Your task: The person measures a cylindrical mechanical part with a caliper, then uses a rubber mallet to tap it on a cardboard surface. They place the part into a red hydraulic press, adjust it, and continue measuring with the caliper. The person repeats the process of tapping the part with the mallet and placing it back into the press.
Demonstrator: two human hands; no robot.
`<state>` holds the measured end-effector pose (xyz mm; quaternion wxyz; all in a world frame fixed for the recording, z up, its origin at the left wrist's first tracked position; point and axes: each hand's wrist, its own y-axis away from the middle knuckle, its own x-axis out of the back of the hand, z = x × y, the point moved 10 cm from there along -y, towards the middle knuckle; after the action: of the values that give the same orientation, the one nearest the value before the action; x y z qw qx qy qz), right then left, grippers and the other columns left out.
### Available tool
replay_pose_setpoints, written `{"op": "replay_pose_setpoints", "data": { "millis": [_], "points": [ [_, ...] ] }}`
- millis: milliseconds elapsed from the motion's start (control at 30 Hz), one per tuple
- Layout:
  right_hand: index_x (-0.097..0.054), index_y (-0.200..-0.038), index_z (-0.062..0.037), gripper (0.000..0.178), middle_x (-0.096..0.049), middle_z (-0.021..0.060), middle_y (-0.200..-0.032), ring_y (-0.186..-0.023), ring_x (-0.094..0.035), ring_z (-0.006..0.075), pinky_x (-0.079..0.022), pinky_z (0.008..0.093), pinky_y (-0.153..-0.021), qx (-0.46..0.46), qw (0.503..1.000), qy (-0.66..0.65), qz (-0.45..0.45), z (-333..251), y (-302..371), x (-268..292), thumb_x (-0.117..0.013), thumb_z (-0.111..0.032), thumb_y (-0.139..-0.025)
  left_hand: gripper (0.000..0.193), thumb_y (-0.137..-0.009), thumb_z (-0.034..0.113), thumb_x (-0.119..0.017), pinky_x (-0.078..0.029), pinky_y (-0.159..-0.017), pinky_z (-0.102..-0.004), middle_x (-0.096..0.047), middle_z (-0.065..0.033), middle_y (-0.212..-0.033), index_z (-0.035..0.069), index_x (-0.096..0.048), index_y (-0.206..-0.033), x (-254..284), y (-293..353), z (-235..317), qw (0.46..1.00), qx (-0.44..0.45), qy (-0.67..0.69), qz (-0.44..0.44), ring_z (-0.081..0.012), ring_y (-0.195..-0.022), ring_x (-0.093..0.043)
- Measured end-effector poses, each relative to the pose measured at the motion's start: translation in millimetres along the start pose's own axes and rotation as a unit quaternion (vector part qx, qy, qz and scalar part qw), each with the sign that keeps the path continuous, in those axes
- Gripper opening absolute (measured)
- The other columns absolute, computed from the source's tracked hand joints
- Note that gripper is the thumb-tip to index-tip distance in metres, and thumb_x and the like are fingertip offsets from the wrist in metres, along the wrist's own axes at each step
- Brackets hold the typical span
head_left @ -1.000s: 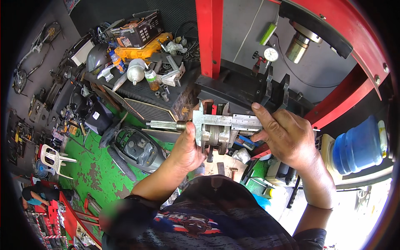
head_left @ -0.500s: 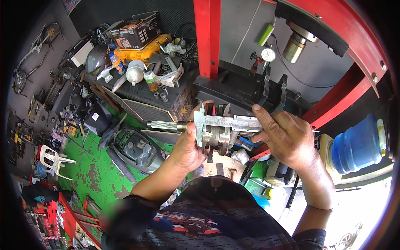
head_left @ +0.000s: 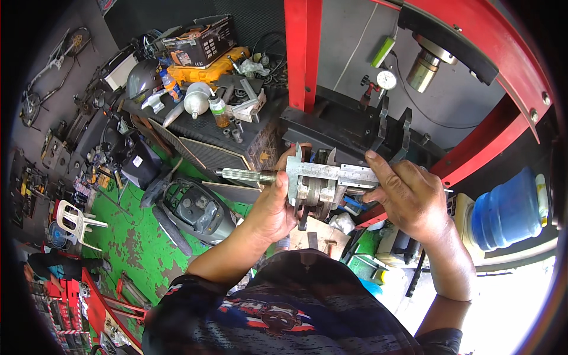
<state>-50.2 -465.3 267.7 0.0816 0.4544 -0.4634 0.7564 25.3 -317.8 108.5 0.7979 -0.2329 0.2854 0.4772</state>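
Observation:
A motorcycle crankshaft (head_left: 318,194) with a long splined shaft (head_left: 242,174) is held up in front of my chest. A silver vernier caliper (head_left: 322,170) lies across it, its jaws straddling the two crank webs. My left hand (head_left: 269,210) is closed round the crankshaft from the left, its thumb up beside the caliper's fixed jaw; some fingers are hidden behind the part. Gripping the caliper at its beam and slider is my right hand (head_left: 411,195), with the index finger stretched along the upper edge. The connecting rod (head_left: 303,222) hangs below the webs.
Beyond my hands stands a red press frame (head_left: 303,65) with a dial gauge (head_left: 386,80). A cluttered bench (head_left: 195,127) holds bottles, a funnel-like can and a boxed charger. A scooter body (head_left: 195,204) is at left, a blue water jug (head_left: 509,207) at right.
The whole view has shifted slightly to the right. Crankshaft and caliper are tilted a little differently, and a red bit between the webs no longer shows. Both grips look the same.

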Motion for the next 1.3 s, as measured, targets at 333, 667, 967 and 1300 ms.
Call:
{"op": "replay_pose_setpoints", "data": {
  "millis": [333, 667, 967, 1300],
  "points": [
    [-0.065, -0.137, -0.0028, 0.073, -0.050, 0.0052, -0.077, -0.061, -0.056, 0.0208, -0.049, 0.0356, -0.052, 0.001, 0.999, -0.045, 0.014, 0.2, 1.2, -0.6, -0.087, -0.024, -0.070, 0.096, -0.090, 0.066, -0.069, -0.048, -0.112, -0.0460, -0.045, -0.0096, -0.153, 0.018, -0.025, -0.160, -6.5, 1.4, 2.6, 0.997, 0.018, 0.032, -0.068, -0.0246, -0.140, -0.050],
    [-0.066, -0.137, -0.0033, 0.071, -0.053, 0.0066, -0.077, -0.063, -0.057, 0.0223, -0.050, 0.0365, -0.054, -0.011, 0.999, -0.045, 0.002, 0.9, 4.7, -4.3, -0.086, -0.025, -0.072, 0.090, -0.092, 0.063, -0.069, -0.046, -0.114, -0.0474, -0.043, -0.0075, -0.155, 0.021, -0.027, -0.160, -6.9, 2.7, 1.0, 0.997, 0.021, 0.033, -0.073, -0.0247, -0.142, -0.046],
    [-0.066, -0.136, -0.0030, 0.069, -0.054, 0.0067, -0.080, -0.066, -0.059, 0.0225, -0.051, 0.0364, -0.055, -0.013, 0.999, -0.045, 0.000, 0.7, 6.0, -2.4, -0.085, -0.026, -0.074, 0.094, -0.089, 0.068, -0.067, -0.050, -0.107, -0.0469, -0.047, -0.0095, -0.150, 0.017, -0.029, -0.158, -5.7, 2.0, -0.3, 0.998, 0.011, 0.014, -0.063, -0.0252, -0.136, -0.052],
    [-0.067, -0.135, -0.0034, 0.071, -0.054, 0.0055, -0.078, -0.064, -0.060, 0.0206, -0.052, 0.0354, -0.054, -0.013, 0.999, -0.043, 0.005, 2.0, 6.0, -0.8, -0.086, -0.025, -0.070, 0.100, -0.084, 0.076, -0.065, -0.060, -0.089, -0.0449, -0.059, -0.0135, -0.137, 0.011, -0.036, -0.154, -8.6, -0.3, 0.9, 0.999, -0.010, -0.013, -0.033, -0.0263, -0.118, -0.064]
  ]
}}
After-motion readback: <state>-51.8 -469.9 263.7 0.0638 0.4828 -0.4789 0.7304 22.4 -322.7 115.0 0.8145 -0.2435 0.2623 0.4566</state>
